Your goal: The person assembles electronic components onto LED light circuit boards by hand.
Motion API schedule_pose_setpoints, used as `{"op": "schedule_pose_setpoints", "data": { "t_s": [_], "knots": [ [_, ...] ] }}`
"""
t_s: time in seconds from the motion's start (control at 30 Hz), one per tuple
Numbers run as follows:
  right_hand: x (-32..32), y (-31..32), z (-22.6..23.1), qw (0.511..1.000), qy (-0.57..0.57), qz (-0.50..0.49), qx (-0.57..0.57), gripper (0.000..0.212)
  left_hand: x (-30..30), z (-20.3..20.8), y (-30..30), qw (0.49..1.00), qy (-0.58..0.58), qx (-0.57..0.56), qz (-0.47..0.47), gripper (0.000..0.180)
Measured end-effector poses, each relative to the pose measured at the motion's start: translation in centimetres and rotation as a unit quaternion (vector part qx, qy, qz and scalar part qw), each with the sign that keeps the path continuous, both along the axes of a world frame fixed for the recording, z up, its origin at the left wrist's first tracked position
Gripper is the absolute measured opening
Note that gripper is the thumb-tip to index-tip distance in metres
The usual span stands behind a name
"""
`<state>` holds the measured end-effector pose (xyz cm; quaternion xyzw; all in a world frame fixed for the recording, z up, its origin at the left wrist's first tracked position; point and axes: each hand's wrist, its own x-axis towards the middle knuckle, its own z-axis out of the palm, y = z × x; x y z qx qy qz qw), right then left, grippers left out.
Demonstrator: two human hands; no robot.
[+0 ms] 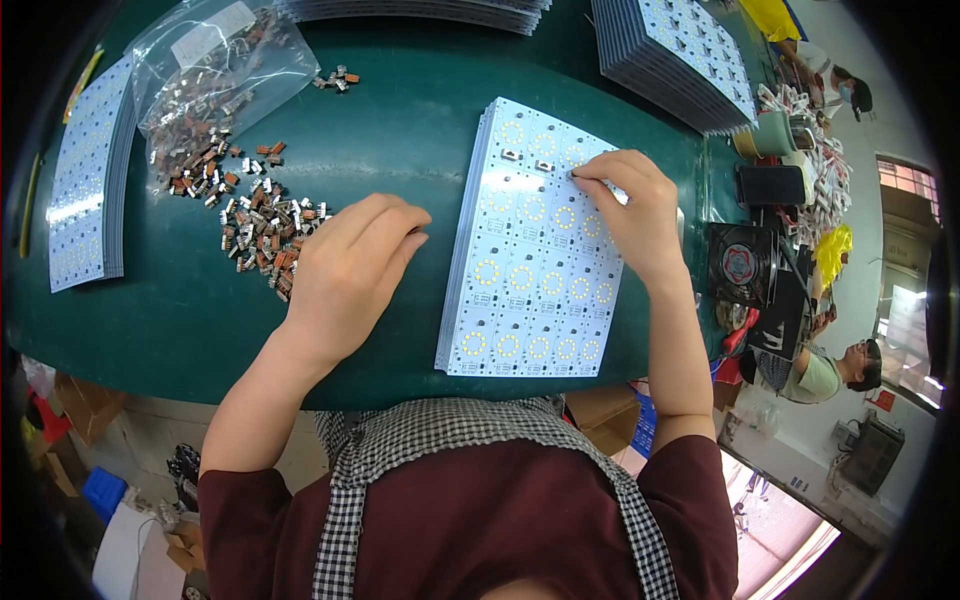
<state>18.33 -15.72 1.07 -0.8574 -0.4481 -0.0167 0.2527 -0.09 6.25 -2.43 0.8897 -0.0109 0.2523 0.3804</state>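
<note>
Green tabletop (400, 125); pale wall (864, 250) at right, bright window (908, 305).

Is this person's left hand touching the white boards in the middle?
No: a gap of green table shows between the left hand and the board stack.

No readable text, white label (213, 33) included

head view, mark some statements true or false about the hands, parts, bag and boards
1. The left hand is nearer the pile of loose parts than the right hand is. True.
2. The plastic bag holds small parts. True.
3. The right hand is inside the plastic bag. False: it is at the middle board stack.
4. The pile of loose parts lies right of the middle board stack. False: it lies left.
5. The table is green. True.
</note>
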Motion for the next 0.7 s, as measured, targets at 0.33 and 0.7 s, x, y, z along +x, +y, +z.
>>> {"op": "schedule_pose_setpoints", "data": {
  "t_s": [0.33, 0.7],
  "knots": [
    [0.05, -0.14, -0.05, 0.998, -0.051, 0.024, -0.023, 0.008, 0.05, 0.0, -0.03, 1.0, -0.005, 0.001, -0.008, 0.019],
    [0.36, -0.26, 0.07, 0.993, -0.086, 0.067, -0.04, 0.01, -0.07, -0.35, -0.33, 0.999, 0.011, -0.028, -0.039, 0.019]
  ]
}}
